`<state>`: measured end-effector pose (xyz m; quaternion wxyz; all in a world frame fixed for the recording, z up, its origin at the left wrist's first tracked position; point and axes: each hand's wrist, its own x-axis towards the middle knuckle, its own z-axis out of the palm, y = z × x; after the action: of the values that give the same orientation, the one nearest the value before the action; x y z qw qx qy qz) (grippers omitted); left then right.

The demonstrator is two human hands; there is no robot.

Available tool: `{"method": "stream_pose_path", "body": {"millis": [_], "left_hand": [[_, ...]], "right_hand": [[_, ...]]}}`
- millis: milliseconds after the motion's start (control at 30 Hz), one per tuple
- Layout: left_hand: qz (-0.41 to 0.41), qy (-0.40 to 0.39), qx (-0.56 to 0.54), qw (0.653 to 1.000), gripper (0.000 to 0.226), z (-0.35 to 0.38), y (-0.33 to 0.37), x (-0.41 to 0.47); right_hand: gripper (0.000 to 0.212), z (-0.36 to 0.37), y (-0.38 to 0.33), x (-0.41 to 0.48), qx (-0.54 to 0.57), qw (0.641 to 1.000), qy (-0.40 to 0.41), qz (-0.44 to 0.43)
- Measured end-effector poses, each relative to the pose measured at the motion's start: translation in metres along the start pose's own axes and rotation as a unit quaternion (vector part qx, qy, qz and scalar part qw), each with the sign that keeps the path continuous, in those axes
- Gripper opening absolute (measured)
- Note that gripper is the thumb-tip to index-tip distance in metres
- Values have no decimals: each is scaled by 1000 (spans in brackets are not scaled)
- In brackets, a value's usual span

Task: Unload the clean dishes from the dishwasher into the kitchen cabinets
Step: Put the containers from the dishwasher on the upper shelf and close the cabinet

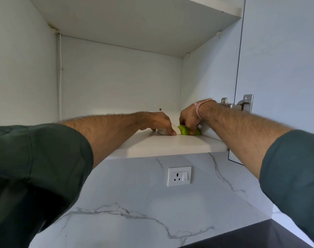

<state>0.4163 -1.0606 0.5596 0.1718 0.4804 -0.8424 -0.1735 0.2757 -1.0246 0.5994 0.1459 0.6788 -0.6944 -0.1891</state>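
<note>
Currently you are at the placing step, with both arms reaching onto the cabinet shelf [170, 144]. Your left hand [156, 122] curls round a white dish [163, 131]. Your right hand [188, 119] grips a green dish [185, 130], touching it on the right. Next, seat both dishes flat, then release. Your fingers hide each dish's shape.

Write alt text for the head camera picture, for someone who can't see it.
Two hands reach into an open wall cabinet: the left hand holds a white item and the right hand a green item, side by side on its bottom shelf. Marble backsplash with a wall socket below.
</note>
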Motion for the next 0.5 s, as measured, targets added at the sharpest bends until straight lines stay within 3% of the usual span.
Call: {"method": "stream_pose_path", "body": {"millis": [100,233,400,500], "left_hand": [[-3,6,2,1000,54,2,3,-5],[-28,10,5,1000,78,8,8,-14],[-48,66,73,994,83,16,19,-37],[-56,105,124,985,81,23,24,-56]], "right_hand": [[62,3,-1,-6,5,1000,12,6],[72,12,3,-7,31,998,57,17],[37,30,-1,-31,71,990,120,23],[34,44,-5,-44,96,981,165,25]]}}
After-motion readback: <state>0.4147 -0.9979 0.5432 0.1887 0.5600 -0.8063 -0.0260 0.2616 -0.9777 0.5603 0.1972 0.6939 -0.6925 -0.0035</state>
